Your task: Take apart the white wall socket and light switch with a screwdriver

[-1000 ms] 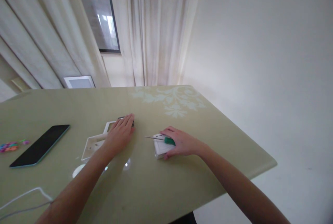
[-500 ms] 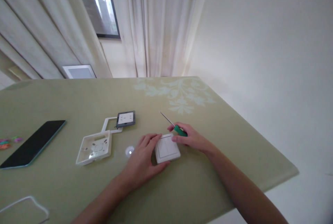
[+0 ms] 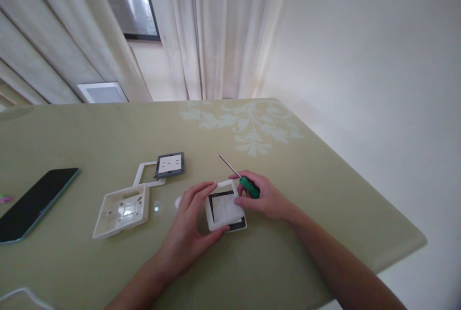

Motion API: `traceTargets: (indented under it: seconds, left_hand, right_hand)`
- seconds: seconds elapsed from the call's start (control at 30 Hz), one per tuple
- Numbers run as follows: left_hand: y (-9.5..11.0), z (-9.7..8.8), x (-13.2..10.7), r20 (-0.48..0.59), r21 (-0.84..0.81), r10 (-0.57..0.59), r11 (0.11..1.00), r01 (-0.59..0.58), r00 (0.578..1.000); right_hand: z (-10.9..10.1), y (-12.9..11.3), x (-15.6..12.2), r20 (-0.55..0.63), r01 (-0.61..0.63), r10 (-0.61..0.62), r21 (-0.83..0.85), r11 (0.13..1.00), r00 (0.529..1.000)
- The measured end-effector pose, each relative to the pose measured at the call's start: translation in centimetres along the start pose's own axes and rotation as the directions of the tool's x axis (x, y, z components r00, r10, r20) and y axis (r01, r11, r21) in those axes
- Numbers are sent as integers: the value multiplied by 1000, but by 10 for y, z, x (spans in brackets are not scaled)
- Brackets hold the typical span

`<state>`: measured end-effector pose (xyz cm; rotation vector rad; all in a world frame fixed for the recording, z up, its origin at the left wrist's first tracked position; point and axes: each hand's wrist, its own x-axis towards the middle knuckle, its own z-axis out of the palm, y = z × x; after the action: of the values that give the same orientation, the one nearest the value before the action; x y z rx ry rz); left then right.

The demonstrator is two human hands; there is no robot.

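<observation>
The left hand (image 3: 190, 223) grips the frame (image 3: 209, 214), which sits askew over the switch (image 3: 224, 207) on the counter (image 3: 126, 132); the right hand (image 3: 264, 197) grasps the screwdriver (image 3: 249, 187); better to move the frame gently and evenly, with the screwdriver pointed away.

Texts, labels: none legible | numbers, signs: none legible (brands likewise)

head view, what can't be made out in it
All in the head view:
switch: underside hidden by its own front
round white piece: partly hidden by the left hand
tablet: left end cut off by the left edge
white cable: cut off by left and bottom edges
</observation>
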<state>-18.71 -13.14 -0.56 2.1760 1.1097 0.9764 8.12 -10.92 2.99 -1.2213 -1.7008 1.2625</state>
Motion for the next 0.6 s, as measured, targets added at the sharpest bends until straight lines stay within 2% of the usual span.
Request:
traceTargets:
  seconds: [0.07,0.13,0.23,0.4,0.5,0.6]
  left_hand:
    - [-2,3,1,-1,10,-4,1000,4,1000]
    - [-3,5,1,43,-15,-6,1000,7,999]
    - [-3,7,3,70,-48,18,999,-14,997]
    - [0,9,3,21,-5,21,1000,-21,1000]
    - [1,7,2,54,-16,15,1000,-14,998]
    - [-1,5,0,133,7,7,1000,-8,991]
  right_hand:
    - [-2,4,5,-58,-94,97,56,994,994]
    - [-4,7,11,-103,-137,148,103,985,984]
    - [-5,8,15,-91,-135,145,103,985,985]
    - [1,3,16,-96,-89,96,76,993,991]
    - [5,6,16,-151,-103,122,129,986,981]
    - [0,15,21,-278,-122,176,201,972,944]
